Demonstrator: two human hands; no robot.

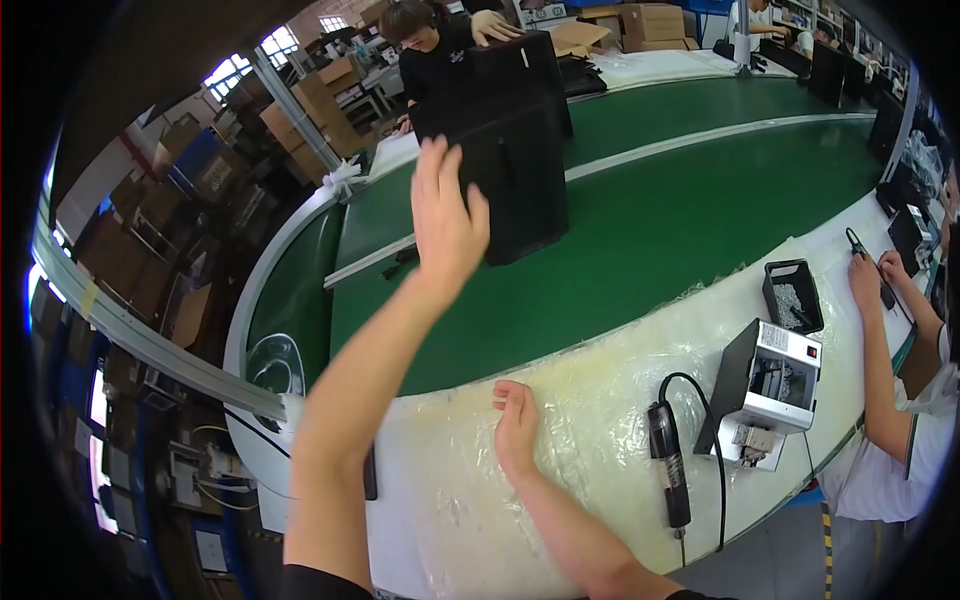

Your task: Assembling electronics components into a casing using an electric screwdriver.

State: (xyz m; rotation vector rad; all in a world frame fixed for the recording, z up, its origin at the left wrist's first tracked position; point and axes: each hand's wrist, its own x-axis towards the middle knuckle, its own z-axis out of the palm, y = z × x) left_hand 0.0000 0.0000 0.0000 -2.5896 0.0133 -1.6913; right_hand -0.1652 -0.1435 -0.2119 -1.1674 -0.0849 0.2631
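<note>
My left hand (450,222) is raised with its fingers stretched out, in front of the side of a tall black case (522,185). I cannot tell whether the palm touches it. The case stands upright on the green conveyor belt (640,215). My right hand (517,428) is low over the plastic-covered worktop (590,400), its fingers loosely bent and nothing held in them. To its right lies a black electric screwdriver (668,465) with a curled cable.
A grey metal box-shaped machine (770,380) and a black bin of small screws (792,298) stand at the right. Across the belt a person rests a hand (495,28) on another black case (545,75). A co-worker's hands (875,275) work at the far right.
</note>
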